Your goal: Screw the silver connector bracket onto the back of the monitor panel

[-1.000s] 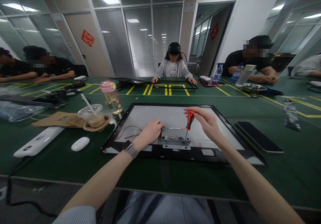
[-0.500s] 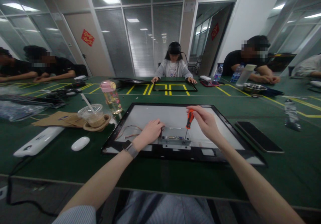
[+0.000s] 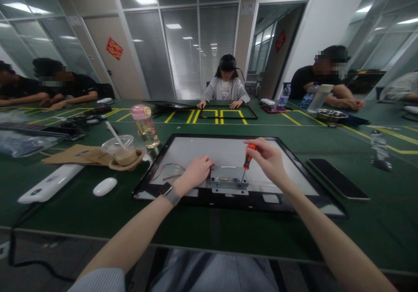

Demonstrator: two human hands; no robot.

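Note:
A screwdriver (image 3: 248,157) with a red and black handle is pinched in the fingers of my right hand (image 3: 269,159). Its shaft slants down to the port side of a grey metal bracket (image 3: 225,173); whether the tip sits in a screw is too small to tell. My left hand (image 3: 197,171) is closed on the bracket's left end, its fingertips partly hidden behind it. Under both hands lies a black-framed display panel (image 3: 186,148) with a pale back. Thin wires (image 3: 168,166) curve over the panel left of my left hand.
Left of the panel are a white mouse (image 3: 105,187), a white power strip (image 3: 48,185), a plastic cup (image 3: 120,148) and a pink-lided bottle (image 3: 145,126). To the right lies a black phone (image 3: 338,178). Across the table, a person touches a black frame (image 3: 228,117).
The screwdriver handle has shifted slightly right and down, and my right hand has moved a little with it. My left hand stays put. The person opposite has drawn one hand inward.

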